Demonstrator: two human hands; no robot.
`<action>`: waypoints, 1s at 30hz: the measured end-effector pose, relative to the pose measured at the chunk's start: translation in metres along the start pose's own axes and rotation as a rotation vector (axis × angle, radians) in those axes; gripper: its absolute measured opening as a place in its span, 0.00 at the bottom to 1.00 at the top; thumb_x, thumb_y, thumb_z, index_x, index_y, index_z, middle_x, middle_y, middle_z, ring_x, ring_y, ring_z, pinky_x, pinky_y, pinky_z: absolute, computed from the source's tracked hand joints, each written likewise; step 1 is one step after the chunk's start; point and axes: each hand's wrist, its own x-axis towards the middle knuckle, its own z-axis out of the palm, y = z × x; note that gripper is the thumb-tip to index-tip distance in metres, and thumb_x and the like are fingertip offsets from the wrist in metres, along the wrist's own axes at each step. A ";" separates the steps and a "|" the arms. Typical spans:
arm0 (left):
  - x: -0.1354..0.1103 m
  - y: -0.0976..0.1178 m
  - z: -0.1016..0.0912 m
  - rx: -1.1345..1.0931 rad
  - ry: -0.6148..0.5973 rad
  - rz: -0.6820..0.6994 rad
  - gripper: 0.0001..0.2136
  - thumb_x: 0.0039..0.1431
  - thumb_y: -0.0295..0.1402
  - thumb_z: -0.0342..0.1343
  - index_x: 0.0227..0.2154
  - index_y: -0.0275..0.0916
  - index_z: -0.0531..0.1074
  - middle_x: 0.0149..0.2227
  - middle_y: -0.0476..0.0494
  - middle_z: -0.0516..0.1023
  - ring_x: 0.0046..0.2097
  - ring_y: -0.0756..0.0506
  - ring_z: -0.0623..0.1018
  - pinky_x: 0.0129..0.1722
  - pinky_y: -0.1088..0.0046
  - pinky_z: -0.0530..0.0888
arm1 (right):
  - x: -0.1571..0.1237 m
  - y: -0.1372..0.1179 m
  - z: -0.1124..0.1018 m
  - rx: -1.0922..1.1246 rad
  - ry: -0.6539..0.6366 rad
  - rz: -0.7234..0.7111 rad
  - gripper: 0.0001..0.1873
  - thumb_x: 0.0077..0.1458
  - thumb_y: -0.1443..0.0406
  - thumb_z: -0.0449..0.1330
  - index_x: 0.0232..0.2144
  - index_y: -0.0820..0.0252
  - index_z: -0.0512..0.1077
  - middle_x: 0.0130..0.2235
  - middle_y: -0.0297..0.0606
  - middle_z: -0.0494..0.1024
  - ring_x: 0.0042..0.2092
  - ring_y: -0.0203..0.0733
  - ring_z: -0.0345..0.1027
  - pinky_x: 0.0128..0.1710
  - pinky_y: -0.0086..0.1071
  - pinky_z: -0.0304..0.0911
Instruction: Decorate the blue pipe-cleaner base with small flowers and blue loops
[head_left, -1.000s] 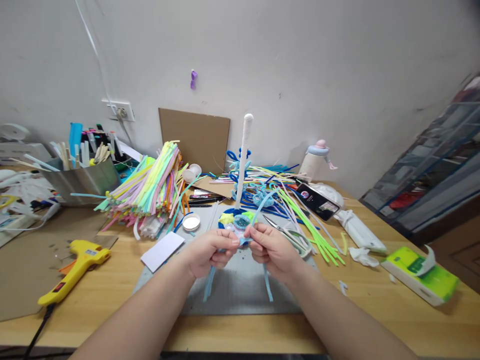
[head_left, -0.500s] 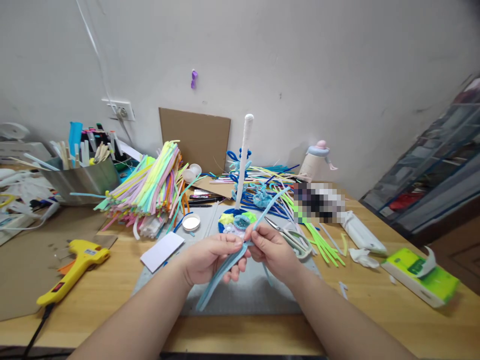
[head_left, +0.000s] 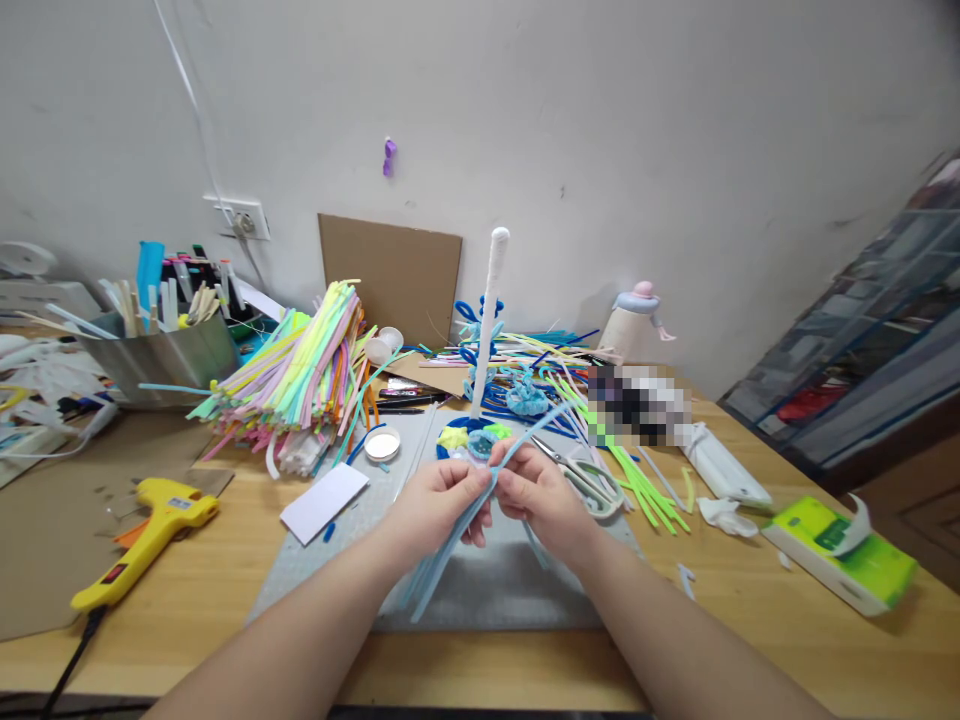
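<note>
Light blue pipe cleaners (head_left: 448, 550) run between my two hands above the grey cutting mat (head_left: 495, 595). My left hand (head_left: 446, 500) pinches them between thumb and fingers, and their long ends hang toward me. Close against it, my right hand (head_left: 536, 490) is closed on the same pipe cleaners, one end sticking up to the right and another hanging below. Just behind my hands stands a round base (head_left: 452, 438) with blue, yellow and green fuzzy parts, and a white wrapped stick (head_left: 491, 320) rises upright behind it. Scissors (head_left: 596, 485) lie beside my right hand.
At left are a yellow glue gun (head_left: 150, 535), a metal container of sticks (head_left: 161, 365) and a big bundle of coloured pipe cleaners (head_left: 300, 380). A white card (head_left: 325, 503) lies on the mat's left. Rightward are green pipe cleaners (head_left: 645, 490) and a tissue pack (head_left: 840, 555).
The hanging ends of the pipe cleaners have spread apart below my left hand. My fingers have shifted slightly at the pinch, and the upper end leans a little lower.
</note>
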 end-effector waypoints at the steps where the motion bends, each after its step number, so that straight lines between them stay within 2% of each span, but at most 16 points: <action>1: 0.001 0.000 0.000 0.033 0.042 0.049 0.18 0.47 0.47 0.56 0.19 0.34 0.66 0.18 0.49 0.69 0.17 0.53 0.68 0.18 0.78 0.64 | 0.001 0.001 0.000 -0.030 0.003 0.009 0.14 0.46 0.58 0.61 0.32 0.58 0.64 0.21 0.27 0.63 0.19 0.28 0.51 0.18 0.24 0.40; 4: 0.003 -0.001 -0.002 0.044 0.065 0.092 0.18 0.49 0.46 0.54 0.21 0.33 0.69 0.21 0.47 0.71 0.21 0.51 0.70 0.21 0.77 0.64 | 0.004 0.003 -0.003 -0.072 0.029 0.040 0.13 0.47 0.58 0.61 0.30 0.61 0.65 0.20 0.28 0.65 0.19 0.27 0.50 0.17 0.24 0.39; 8: 0.005 -0.002 -0.006 0.004 0.074 0.102 0.16 0.49 0.45 0.54 0.25 0.34 0.71 0.24 0.47 0.71 0.26 0.50 0.69 0.26 0.76 0.63 | 0.007 0.004 -0.008 -0.032 0.070 0.039 0.13 0.45 0.59 0.62 0.27 0.62 0.66 0.16 0.24 0.58 0.17 0.26 0.43 0.17 0.24 0.37; 11: 0.006 -0.004 -0.008 0.055 0.054 0.135 0.13 0.45 0.42 0.59 0.23 0.34 0.70 0.22 0.50 0.67 0.26 0.52 0.65 0.26 0.78 0.60 | 0.007 0.004 -0.009 -0.033 0.069 0.050 0.12 0.44 0.59 0.62 0.26 0.63 0.67 0.15 0.24 0.56 0.17 0.26 0.42 0.17 0.24 0.37; 16: 0.007 -0.003 -0.010 0.054 0.047 0.136 0.12 0.44 0.40 0.60 0.21 0.34 0.69 0.21 0.51 0.65 0.25 0.53 0.62 0.26 0.77 0.58 | 0.006 0.002 -0.009 0.040 0.011 0.121 0.11 0.42 0.62 0.62 0.28 0.63 0.67 0.17 0.25 0.58 0.17 0.25 0.43 0.17 0.24 0.36; 23: 0.005 0.001 -0.008 0.052 0.083 0.135 0.12 0.45 0.38 0.60 0.19 0.34 0.66 0.20 0.53 0.62 0.24 0.54 0.59 0.24 0.77 0.56 | 0.005 -0.001 -0.003 -0.137 0.084 0.022 0.12 0.40 0.63 0.63 0.29 0.63 0.68 0.17 0.24 0.59 0.18 0.25 0.43 0.17 0.24 0.37; 27: 0.006 -0.002 -0.008 0.071 0.067 0.153 0.13 0.47 0.39 0.58 0.21 0.34 0.66 0.21 0.54 0.62 0.23 0.55 0.59 0.24 0.78 0.56 | 0.006 0.002 -0.003 -0.090 0.066 0.038 0.11 0.43 0.62 0.62 0.29 0.63 0.68 0.17 0.24 0.58 0.18 0.25 0.44 0.17 0.24 0.37; 30: 0.007 -0.005 -0.009 0.055 0.020 0.140 0.13 0.49 0.39 0.57 0.21 0.34 0.65 0.20 0.53 0.62 0.22 0.55 0.60 0.23 0.79 0.58 | 0.006 0.002 -0.007 -0.012 0.014 0.100 0.10 0.44 0.62 0.61 0.27 0.64 0.68 0.18 0.26 0.59 0.18 0.25 0.43 0.17 0.24 0.36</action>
